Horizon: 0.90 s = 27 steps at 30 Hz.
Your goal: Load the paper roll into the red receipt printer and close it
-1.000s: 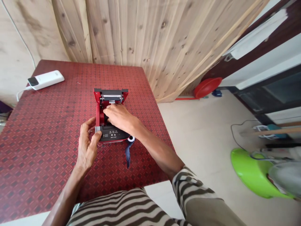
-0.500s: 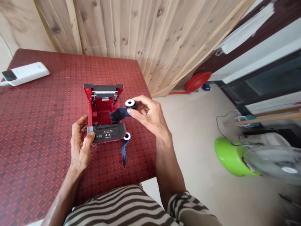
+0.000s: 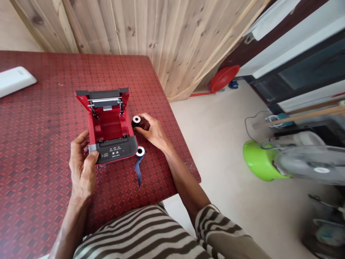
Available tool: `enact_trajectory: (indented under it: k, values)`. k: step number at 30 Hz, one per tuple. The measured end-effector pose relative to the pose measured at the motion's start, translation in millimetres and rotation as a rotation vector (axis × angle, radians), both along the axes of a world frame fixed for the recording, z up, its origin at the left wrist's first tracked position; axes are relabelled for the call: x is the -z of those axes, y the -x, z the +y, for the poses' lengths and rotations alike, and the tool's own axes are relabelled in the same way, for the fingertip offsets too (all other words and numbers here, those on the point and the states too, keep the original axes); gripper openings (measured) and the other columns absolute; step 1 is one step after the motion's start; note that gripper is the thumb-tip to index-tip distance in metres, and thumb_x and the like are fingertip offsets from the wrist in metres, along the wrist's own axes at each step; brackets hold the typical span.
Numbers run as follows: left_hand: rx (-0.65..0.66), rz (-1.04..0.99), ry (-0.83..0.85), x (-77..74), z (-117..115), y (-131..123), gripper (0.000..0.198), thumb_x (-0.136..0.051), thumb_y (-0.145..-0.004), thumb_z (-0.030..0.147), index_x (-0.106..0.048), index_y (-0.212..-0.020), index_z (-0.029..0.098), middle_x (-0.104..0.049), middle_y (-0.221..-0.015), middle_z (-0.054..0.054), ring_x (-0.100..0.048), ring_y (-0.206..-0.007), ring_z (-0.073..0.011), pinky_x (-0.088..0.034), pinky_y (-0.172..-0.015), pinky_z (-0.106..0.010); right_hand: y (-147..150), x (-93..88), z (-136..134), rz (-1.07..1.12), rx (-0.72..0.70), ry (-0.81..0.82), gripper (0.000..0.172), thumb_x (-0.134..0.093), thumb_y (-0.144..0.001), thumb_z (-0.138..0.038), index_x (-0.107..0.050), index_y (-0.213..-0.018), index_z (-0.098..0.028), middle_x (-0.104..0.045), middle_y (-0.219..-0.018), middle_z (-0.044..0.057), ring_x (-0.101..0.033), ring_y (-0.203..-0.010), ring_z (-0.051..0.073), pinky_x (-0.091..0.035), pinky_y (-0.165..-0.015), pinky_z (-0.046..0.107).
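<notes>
A small red and black label printer (image 3: pixel 113 126) sits on the table with its lid (image 3: pixel 105 99) raised. Its red roll bay shows nothing inside. My left hand (image 3: pixel 84 163) grips the printer's front left corner, thumb on top of the black panel and fingers along the side. Just right of the printer, my right hand (image 3: pixel 152 131) pinches a roll of dark ribbon with a white core (image 3: pixel 136 119); its loose end is hidden. Nearer me, a second ribbon roll (image 3: pixel 140 151) stands by the printer's front right corner, its dark blue tail trailing toward me.
The table (image 3: pixel 43 126) has a red patterned top; its right edge lies beyond my right hand. A white device (image 3: pixel 17 80) lies at far left. Wood panelling (image 3: pixel 140 28) rises behind. On the floor at right are a green container (image 3: pixel 256 160) and a red round object (image 3: pixel 225 78).
My right hand has carried its ribbon roll from above the printer's right side down beside it, and the ribbon tail has left the bay. The view has shifted; my left hand keeps its grip.
</notes>
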<state>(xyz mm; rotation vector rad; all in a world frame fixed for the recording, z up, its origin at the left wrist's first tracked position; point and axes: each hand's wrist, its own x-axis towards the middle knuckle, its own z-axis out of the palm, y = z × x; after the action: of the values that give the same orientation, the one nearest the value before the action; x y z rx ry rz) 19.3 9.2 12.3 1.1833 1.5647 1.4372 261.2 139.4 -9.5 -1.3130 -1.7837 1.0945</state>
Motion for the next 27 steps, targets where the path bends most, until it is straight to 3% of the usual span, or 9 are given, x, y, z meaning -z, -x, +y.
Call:
enact_trajectory:
  k: [3,5,8,10,13,17,20,23,27]
  values:
    - [0.012,-0.023,-0.013,0.1,-1,1,0.051,-0.067,-0.099,0.037,-0.066,-0.15,0.037,-0.071,-0.145,-0.003,-0.066,-0.13,-0.0286,-0.054,-0.109,-0.042,-13,-7.6,-12,-0.025,0.08,-0.012,0.054,-0.081,-0.088,-0.018,-0.067,-0.139,-0.024,-0.081,-0.125,0.009,-0.077,-0.104,0.023,-0.063,-0.092,0.042]
    - [0.021,-0.036,-0.019,0.2,-1,2,0.05,-0.067,-0.1,0.036,-0.067,-0.15,0.039,-0.07,-0.146,-0.001,-0.066,-0.132,-0.0289,-0.053,-0.11,-0.043,-25,-14.9,-28,-0.041,0.135,-0.031,0.046,-0.077,-0.091,-0.017,-0.07,-0.136,-0.023,-0.081,-0.124,0.009,-0.077,-0.105,0.024,-0.063,-0.092,0.042]
    - [0.024,-0.028,-0.017,1.0,-1,2,0.051,-0.067,-0.1,0.038,-0.067,-0.15,0.042,-0.07,-0.148,0.0,-0.065,-0.135,-0.0302,-0.052,-0.112,-0.046,-42,-24.8,-58,-0.082,0.041,0.016,0.023,-0.073,-0.096,-0.018,-0.078,-0.118,-0.024,-0.083,-0.11,0.005,-0.077,-0.095,0.021,-0.061,-0.086,0.039]
    - [0.017,-0.016,-0.016,2.0,0,2,0.051,-0.067,-0.099,0.038,-0.067,-0.151,0.041,-0.07,-0.147,-0.001,-0.065,-0.135,-0.0303,-0.052,-0.112,-0.047,-45,-25.6,-76,-0.075,-0.054,0.073,0.026,-0.08,-0.094,-0.018,-0.079,-0.119,-0.024,-0.082,-0.11,0.004,-0.076,-0.09,0.02,-0.06,-0.083,0.037]
    - [0.007,0.004,-0.045,3.0,0,2,0.053,-0.068,-0.098,0.039,-0.068,-0.151,0.037,-0.071,-0.143,-0.001,-0.065,-0.13,-0.0299,-0.052,-0.108,-0.046,-33,-16.4,-92,-0.026,-0.076,0.042,0.035,-0.089,-0.091,-0.022,-0.078,-0.124,-0.024,-0.082,-0.117,0.005,-0.075,-0.098,0.021,-0.06,-0.091,0.039]
    - [0.022,0.01,-0.023,2.3,-1,2,0.052,-0.066,-0.1,0.042,-0.066,-0.152,0.038,-0.072,-0.14,0.0,-0.067,-0.125,-0.0292,-0.055,-0.103,-0.044,-21,-12.8,-97,-0.004,-0.068,-0.054,0.015,-0.084,-0.098,-0.028,-0.077,-0.11,-0.023,-0.08,-0.107,0.004,-0.072,-0.097,0.021,-0.058,-0.09,0.039]
    - [0.008,0.029,-0.011,2.1,-2,1,0.052,-0.066,-0.099,0.039,-0.066,-0.151,0.036,-0.074,-0.137,-0.003,-0.069,-0.121,-0.0296,-0.056,-0.101,-0.045,-26,-39.3,-94,-0.003,-0.068,-0.104,0.018,-0.078,-0.103,-0.032,-0.074,-0.119,-0.024,-0.078,-0.111,0.005,-0.071,-0.097,0.021,-0.058,-0.09,0.039]
    - [0.006,0.031,0.0,3.0,-2,1,0.052,-0.066,-0.099,0.038,-0.065,-0.151,0.034,-0.074,-0.135,-0.006,-0.069,-0.119,-0.0304,-0.056,-0.1,-0.046,-24,-79.9,-80,-0.05,-0.166,-0.276,0.029,-0.071,-0.107,-0.031,-0.068,-0.136,-0.025,-0.074,-0.124,0.007,-0.07,-0.114,0.025,-0.058,-0.103,0.045]
    - [0.014,0.029,-0.036,3.2,-2,1,0.053,-0.067,-0.099,0.041,-0.064,-0.151,0.029,-0.073,-0.139,-0.009,-0.069,-0.125,-0.0316,-0.056,-0.103,-0.047,13,-109.6,-50,-0.292,-0.369,-0.513,0.032,-0.066,-0.109,-0.021,-0.064,-0.141,-0.02,-0.074,-0.131,0.012,-0.066,-0.122,0.028,-0.057,-0.11,0.051]
